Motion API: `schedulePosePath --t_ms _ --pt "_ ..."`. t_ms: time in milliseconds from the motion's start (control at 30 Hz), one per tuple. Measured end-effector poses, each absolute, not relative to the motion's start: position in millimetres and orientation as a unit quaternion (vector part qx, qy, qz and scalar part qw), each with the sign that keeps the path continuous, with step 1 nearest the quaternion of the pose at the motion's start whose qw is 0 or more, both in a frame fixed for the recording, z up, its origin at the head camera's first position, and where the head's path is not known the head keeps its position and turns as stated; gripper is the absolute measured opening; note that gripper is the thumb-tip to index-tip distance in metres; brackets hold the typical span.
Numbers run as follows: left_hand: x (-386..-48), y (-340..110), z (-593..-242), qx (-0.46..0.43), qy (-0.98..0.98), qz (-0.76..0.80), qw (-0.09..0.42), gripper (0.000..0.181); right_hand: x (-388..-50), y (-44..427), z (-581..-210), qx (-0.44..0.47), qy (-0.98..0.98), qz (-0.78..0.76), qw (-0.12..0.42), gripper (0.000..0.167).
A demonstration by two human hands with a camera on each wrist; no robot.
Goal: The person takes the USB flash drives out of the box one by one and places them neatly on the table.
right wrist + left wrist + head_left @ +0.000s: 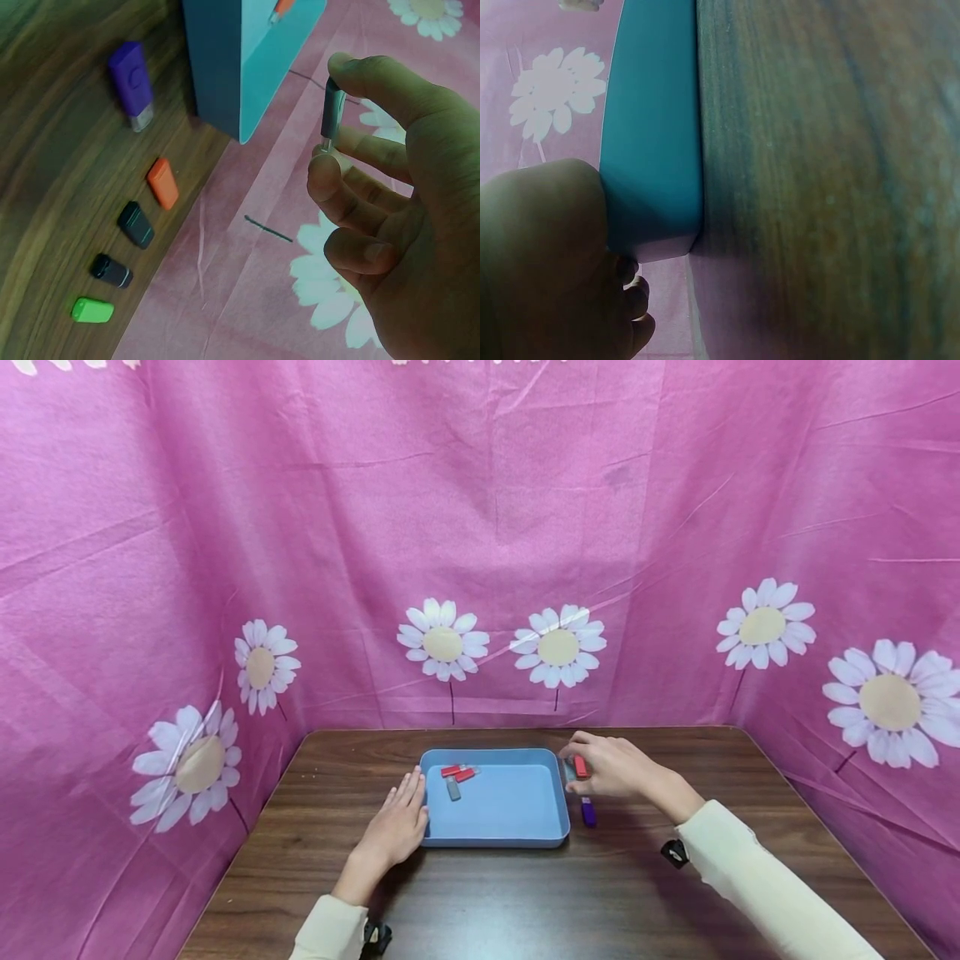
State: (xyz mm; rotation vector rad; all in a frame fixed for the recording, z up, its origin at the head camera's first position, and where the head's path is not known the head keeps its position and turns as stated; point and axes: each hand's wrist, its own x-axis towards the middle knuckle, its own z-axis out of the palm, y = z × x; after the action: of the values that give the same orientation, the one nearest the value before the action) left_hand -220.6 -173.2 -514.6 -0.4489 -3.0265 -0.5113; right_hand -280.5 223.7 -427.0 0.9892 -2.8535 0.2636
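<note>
Brown wood-grain table (480,902) lies nearest. At left, the left hand (395,821) rests straight fingers along the left wall of a blue tray (504,806). Just right of the tray sits a purple USB stick (588,812). Inside, toward the far left, lie a pale grey stick (453,790) and two red sticks (465,774). Beside the tray's right wall, the right hand (611,767) pinches a dark grey stick (334,109) between thumb and forefinger, other fingers bent. An orange stick (163,184), two black sticks (136,224) and a green stick (92,310) run rightward; any print is too small to read. Farthest hangs pink daisy-patterned cloth (495,527).
</note>
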Motion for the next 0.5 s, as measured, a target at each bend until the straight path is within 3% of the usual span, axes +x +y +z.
schedulePosePath --t_ms 500 --pt "-220.5 -174.7 -517.0 -0.152 -0.972 -0.176 0.033 0.058 -275.3 247.0 -435.6 0.333 -0.936 0.078 0.086 0.043"
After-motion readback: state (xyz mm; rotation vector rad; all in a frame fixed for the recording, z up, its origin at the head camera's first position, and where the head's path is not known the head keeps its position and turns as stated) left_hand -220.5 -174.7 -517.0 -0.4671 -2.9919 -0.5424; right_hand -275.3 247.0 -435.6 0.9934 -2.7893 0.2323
